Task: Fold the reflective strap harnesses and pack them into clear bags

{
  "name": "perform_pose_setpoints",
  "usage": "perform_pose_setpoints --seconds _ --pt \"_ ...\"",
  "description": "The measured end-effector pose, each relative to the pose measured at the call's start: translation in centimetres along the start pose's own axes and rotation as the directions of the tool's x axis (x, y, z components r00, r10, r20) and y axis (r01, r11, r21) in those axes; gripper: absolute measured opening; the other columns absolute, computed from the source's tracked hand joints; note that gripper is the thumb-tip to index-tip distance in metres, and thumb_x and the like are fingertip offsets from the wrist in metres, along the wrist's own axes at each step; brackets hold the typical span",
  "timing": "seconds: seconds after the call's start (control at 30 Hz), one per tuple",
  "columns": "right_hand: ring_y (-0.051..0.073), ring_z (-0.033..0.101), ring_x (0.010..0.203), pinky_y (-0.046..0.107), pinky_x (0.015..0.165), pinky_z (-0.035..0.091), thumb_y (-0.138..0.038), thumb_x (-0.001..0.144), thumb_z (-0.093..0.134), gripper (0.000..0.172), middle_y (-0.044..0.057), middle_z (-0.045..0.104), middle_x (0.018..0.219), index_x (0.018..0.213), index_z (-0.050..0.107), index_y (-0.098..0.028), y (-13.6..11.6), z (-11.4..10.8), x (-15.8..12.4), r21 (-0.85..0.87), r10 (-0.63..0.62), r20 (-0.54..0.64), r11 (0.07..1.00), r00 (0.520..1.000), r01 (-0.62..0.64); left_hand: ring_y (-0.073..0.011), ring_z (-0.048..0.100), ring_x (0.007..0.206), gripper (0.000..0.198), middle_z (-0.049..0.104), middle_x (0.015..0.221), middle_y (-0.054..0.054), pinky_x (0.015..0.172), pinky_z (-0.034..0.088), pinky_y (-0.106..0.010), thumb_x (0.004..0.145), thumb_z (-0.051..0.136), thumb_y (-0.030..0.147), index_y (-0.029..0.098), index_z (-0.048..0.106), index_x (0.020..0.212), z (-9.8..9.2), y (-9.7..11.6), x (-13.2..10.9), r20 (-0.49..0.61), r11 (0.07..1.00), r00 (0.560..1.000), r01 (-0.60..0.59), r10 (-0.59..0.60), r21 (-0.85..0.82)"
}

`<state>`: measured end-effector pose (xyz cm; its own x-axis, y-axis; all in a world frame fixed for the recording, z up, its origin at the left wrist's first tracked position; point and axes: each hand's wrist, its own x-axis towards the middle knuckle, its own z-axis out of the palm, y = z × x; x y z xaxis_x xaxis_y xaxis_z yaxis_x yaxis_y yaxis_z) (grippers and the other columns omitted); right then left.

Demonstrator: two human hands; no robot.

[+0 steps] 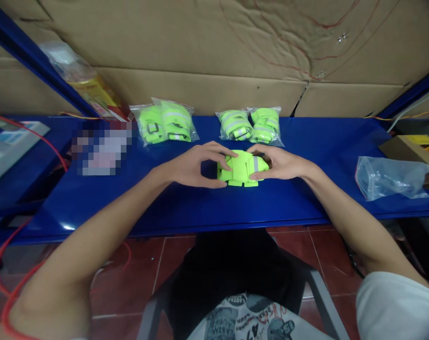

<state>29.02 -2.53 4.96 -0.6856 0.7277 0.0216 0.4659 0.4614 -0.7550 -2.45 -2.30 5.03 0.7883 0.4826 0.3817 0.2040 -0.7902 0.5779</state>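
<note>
A folded bundle of neon-yellow reflective strap (239, 167) with a grey stripe sits between my two hands, just over the blue table. My left hand (196, 165) curves round its left end, with fingertips on the top and the thumb at the lower edge. From the other side my right hand (280, 163) grips the bundle's right end, thumb in front and fingers behind. Behind them, similar strap bundles lie in clear bags, one group (164, 123) at the back left and another pair (249, 125) at the back middle.
An empty-looking clear plastic bag (391, 178) lies at the right, beside an open cardboard box (417, 151). A bottle with a yellow label (94, 92) stands at the back left. Cardboard (200, 89) walls the back of the blue table (200, 212). A red hose (5, 283) hangs at the left.
</note>
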Motion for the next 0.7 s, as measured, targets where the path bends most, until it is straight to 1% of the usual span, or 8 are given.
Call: perform_pose_setpoints --seconds 0.1,0.2,0.27,0.37,0.47,0.53,0.63,0.7 --pt "0.018 0.055 0.077 0.032 0.067 0.045 -0.051 0.083 0.089 0.064 0.001 0.065 0.102 0.133 0.058 -0.026 -0.5 0.3 -0.1 -0.149 -0.052 -0.032 0.988 0.998 0.047 -0.0239 0.073 0.109 0.024 0.079 0.118 -0.01 0.102 0.057 -0.043 0.088 0.088 0.04 0.021 0.073 0.081 1.0 -0.3 0.4 -0.163 0.999 0.986 0.012 -0.018 -0.036" --pt "0.019 0.053 0.072 0.033 0.067 0.043 -0.046 0.085 0.086 0.065 0.001 0.064 0.103 0.137 0.05 -0.028 -0.7 0.7 -0.1 -0.226 -0.041 -0.061 0.974 0.997 0.026 -0.0223 0.069 0.108 0.038 0.071 0.118 -0.01 0.086 0.059 -0.034 0.08 0.093 0.037 0.021 0.061 0.091 2.3 -1.0 0.5 -0.288 0.991 0.952 0.075 -0.105 -0.115" --pt "0.021 0.056 0.076 0.035 0.07 0.046 -0.04 0.086 0.083 0.064 0.003 0.065 0.11 0.137 0.047 -0.03 -0.7 1.0 0.0 -0.245 -0.079 -0.112 0.968 0.991 0.05 -0.0196 0.068 0.098 0.048 0.069 0.113 -0.007 0.077 0.058 -0.031 0.077 0.093 0.035 0.023 0.056 0.105 2.9 -1.6 0.4 -0.292 0.973 0.936 0.146 -0.195 -0.18" --pt "0.028 0.064 0.101 0.041 0.086 0.052 -0.03 0.085 0.079 0.058 0.007 0.063 0.127 0.133 0.046 -0.03 -0.4 1.7 0.3 -0.236 -0.201 -0.197 0.96 0.96 0.153 -0.0154 0.066 0.079 0.058 0.07 0.105 -0.003 0.068 0.055 -0.028 0.075 0.093 0.035 0.023 0.058 0.12 3.0 -2.3 0.2 -0.226 0.939 0.924 0.256 -0.307 -0.228" --pt "0.03 0.063 0.114 0.044 0.095 0.053 -0.026 0.082 0.077 0.056 0.007 0.061 0.129 0.129 0.047 -0.03 0.1 2.8 0.8 -0.161 -0.266 -0.288 0.96 0.92 0.228 -0.0201 0.071 0.084 0.056 0.075 0.102 -0.004 0.074 0.06 -0.033 0.072 0.097 0.041 0.02 0.068 0.115 3.0 -2.6 0.2 -0.216 0.902 0.901 0.302 -0.376 -0.308" --pt "0.029 0.062 0.114 0.045 0.097 0.054 -0.028 0.081 0.078 0.056 0.007 0.06 0.127 0.127 0.047 -0.03 0.4 3.4 1.2 -0.102 -0.263 -0.376 0.965 0.889 0.242 -0.0238 0.075 0.091 0.052 0.078 0.101 -0.006 0.083 0.064 -0.039 0.07 0.099 0.045 0.018 0.073 0.106 3.3 -2.6 0.3 -0.223 0.838 0.871 0.305 -0.437 -0.452" --pt "0.03 0.062 0.114 0.048 0.101 0.054 -0.03 0.082 0.079 0.054 0.007 0.059 0.125 0.126 0.048 -0.031 0.5 4.2 1.7 -0.075 -0.266 -0.515 0.961 0.815 0.266 -0.0281 0.079 0.106 0.057 0.081 0.114 -0.009 0.099 0.066 -0.048 0.073 0.1 0.048 0.018 0.074 0.114 4.3 -2.1 0.9 -0.225 0.663 0.814 0.24 -0.535 -0.71" --pt "0.031 0.062 0.114 0.05 0.101 0.054 -0.032 0.083 0.079 0.054 0.007 0.059 0.124 0.127 0.047 -0.03 0.3 4.6 1.9 -0.098 -0.278 -0.583 0.957 0.764 0.274 -0.0306 0.078 0.118 0.062 0.079 0.127 -0.011 0.104 0.065 -0.052 0.077 0.097 0.049 0.021 0.069 0.125 5.0 -1.5 1.4 -0.207 0.554 0.798 0.182 -0.566 -0.813"
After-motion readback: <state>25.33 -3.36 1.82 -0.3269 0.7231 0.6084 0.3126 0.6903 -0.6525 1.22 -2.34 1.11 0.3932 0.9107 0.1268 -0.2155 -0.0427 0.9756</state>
